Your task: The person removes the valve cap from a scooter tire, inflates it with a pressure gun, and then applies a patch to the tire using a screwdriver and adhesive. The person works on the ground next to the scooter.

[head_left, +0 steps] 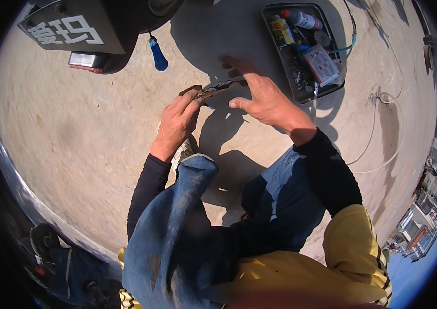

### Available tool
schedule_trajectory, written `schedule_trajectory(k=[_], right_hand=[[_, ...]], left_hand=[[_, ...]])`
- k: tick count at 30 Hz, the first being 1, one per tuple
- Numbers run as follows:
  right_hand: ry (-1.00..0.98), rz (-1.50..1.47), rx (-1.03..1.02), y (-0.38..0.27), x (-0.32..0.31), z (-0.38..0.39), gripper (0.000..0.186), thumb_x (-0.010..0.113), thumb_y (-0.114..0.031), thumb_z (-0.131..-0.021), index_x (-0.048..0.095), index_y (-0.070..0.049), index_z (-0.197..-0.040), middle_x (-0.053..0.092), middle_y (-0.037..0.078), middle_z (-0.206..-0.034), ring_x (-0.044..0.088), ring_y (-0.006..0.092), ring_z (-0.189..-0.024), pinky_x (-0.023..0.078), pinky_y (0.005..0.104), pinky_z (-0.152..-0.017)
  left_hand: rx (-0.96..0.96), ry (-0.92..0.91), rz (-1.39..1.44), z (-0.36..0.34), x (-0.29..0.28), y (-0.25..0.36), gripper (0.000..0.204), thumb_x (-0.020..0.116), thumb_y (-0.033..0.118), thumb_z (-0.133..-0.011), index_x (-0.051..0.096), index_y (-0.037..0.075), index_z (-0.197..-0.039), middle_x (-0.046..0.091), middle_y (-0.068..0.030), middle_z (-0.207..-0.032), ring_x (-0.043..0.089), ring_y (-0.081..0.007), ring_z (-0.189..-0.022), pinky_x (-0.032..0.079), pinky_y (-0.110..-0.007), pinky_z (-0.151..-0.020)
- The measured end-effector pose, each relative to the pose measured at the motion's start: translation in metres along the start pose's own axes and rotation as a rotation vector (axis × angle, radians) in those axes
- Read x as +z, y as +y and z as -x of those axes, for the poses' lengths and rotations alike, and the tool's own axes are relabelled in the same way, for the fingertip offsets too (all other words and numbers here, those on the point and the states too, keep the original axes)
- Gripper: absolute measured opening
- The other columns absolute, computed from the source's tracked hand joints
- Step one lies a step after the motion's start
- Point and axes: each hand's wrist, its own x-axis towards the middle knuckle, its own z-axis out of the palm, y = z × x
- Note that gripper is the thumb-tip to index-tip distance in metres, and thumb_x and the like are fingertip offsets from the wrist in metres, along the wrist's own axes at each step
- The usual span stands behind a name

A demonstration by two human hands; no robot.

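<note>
My left hand (174, 121) has its fingers wrapped round one end of a narrow, dark and tan piece (218, 88), held slanting up to the right; a small blue-tipped item (209, 106) pokes out beneath it. My right hand (264, 103) is spread, thumb apart, around the far end of that piece; I cannot tell whether its fingertips touch it. My denim-covered knee (198, 170) is raised just under my left hand.
A dark vehicle body (102, 26) overhangs the concrete floor (58, 118) at upper left, a blue-handled screwdriver (158, 54) hanging from it. A black tray (301, 95) holds cans, a box and parts. Pale hose (398, 118) lies right; another vehicle (48, 257) stands lower left.
</note>
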Motion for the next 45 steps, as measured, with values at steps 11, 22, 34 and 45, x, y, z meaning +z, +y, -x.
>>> schedule_trajectory(k=[11,22,34,45], right_hand=[[-0.015,0.328,-0.052,0.03,0.01,-0.001,0.036,0.062,-0.003,-0.097,0.072,-0.007,-0.131,0.072,0.018,-0.121,0.07,0.0408,-0.109,0.057,0.0465,-0.091],[0.505,-0.19,0.36,0.096,-0.138,0.032,0.044,0.069,-0.018,-0.1,0.066,0.008,-0.135,0.078,0.018,-0.095,0.073,0.0205,-0.081,0.059,0.033,-0.072],[0.134,-0.386,0.251,0.07,-0.043,0.048,0.046,0.068,-0.039,-0.105,0.068,0.004,-0.121,0.074,0.019,-0.104,0.071,0.025,-0.095,0.055,0.0377,-0.081],[0.675,0.374,-0.04,0.096,-0.011,0.085,0.012,0.077,-0.016,-0.093,0.073,-0.007,-0.101,0.069,0.007,-0.091,0.071,0.0279,-0.086,0.058,0.0411,-0.075]], left_hand=[[-0.114,0.028,0.207,-0.005,0.023,0.013,0.027,0.069,-0.013,-0.09,0.062,-0.001,-0.114,0.063,-0.0241,-0.136,0.066,-0.0413,-0.123,0.058,-0.044,-0.1],[-0.546,-0.017,0.846,-0.04,0.008,0.032,0.013,0.068,0.006,-0.104,0.064,0.0,-0.115,0.067,-0.0064,-0.111,0.065,-0.0174,-0.097,0.054,-0.031,-0.085],[-1.009,-0.112,1.567,-0.108,0.065,0.039,0.018,0.068,0.009,-0.103,0.066,0.001,-0.118,0.069,-0.0078,-0.109,0.067,-0.0171,-0.097,0.056,-0.033,-0.084],[-0.522,-0.295,1.329,-0.116,0.095,0.025,0.032,0.073,-0.002,-0.097,0.061,0.003,-0.125,0.068,-0.0102,-0.117,0.066,-0.0169,-0.097,0.054,-0.032,-0.085]])
